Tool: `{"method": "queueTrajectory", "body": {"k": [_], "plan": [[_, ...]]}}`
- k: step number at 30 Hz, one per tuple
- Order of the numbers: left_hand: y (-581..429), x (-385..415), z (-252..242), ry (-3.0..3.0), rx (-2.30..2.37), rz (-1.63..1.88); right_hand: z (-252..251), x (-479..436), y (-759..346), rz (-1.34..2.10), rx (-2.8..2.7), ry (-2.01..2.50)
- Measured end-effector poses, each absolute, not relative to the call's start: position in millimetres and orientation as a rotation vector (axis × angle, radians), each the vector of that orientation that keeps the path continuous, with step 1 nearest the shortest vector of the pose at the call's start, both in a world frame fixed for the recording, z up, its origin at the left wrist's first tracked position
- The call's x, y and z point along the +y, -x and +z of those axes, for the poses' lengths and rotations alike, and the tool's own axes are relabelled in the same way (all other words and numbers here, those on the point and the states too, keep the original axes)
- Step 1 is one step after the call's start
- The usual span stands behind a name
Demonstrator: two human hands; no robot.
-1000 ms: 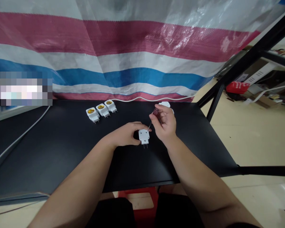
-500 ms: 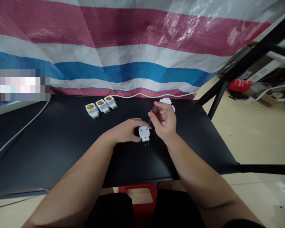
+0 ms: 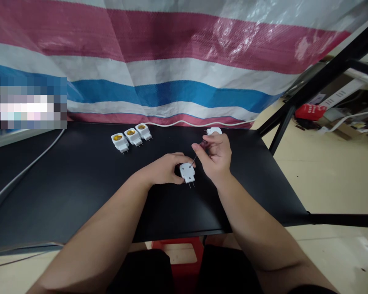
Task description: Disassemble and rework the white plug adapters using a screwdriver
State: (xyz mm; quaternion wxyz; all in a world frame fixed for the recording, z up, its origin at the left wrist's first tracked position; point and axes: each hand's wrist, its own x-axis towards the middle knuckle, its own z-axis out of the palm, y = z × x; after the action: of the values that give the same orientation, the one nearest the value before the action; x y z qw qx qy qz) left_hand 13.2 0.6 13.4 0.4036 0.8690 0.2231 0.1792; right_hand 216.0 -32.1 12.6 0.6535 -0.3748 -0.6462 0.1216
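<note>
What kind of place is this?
Probably a small makeshift workshop: a striped tarp hangs behind a black table, three white lamp-socket plugs sit in a row, and the right hand holds a small screwdriver to another plug under the left hand.

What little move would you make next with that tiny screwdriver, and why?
Probably twist the screwdriver in place: its tip sits on the upper corner of the white plug adapter, which the left hand steadies on the black table, and the right hand pinches the handle.

L hand (image 3: pixel 164 169) holds plug (image 3: pixel 187 172), R hand (image 3: pixel 216 157) w/ screwdriver (image 3: pixel 198 152).
</note>
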Motion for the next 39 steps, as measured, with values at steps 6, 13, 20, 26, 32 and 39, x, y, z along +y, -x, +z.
{"method": "queueTrajectory", "body": {"k": [6, 13, 20, 26, 32, 39], "plan": [[-13.2, 1.4, 13.8, -2.183, 0.549, 0.437, 16.4, -34.3, -216.2, 0.467, -1.465, 0.813], [-11.8, 3.4, 10.9, -2.165, 0.525, 0.439, 23.7, -39.2, -219.1, 0.709, -1.492, 0.765], [-13.3, 2.8, 10.8, -2.178, 0.530, 0.483, 31.6, -44.7, -204.2, 1.376, -1.236, 0.510], [-13.6, 3.0, 12.7, -2.198, 0.544, 0.420, 37.9, -44.6, -200.6, 1.509, -1.005, 0.471], [-14.1, 3.9, 10.7, -2.217, 0.523, 0.448, 32.5, -41.6, -200.9, 1.463, -1.039, 0.557], [-13.7, 2.9, 12.2, -2.203, 0.547, 0.418, 34.3, -45.7, -199.1, 1.497, -1.102, 0.505]]}}
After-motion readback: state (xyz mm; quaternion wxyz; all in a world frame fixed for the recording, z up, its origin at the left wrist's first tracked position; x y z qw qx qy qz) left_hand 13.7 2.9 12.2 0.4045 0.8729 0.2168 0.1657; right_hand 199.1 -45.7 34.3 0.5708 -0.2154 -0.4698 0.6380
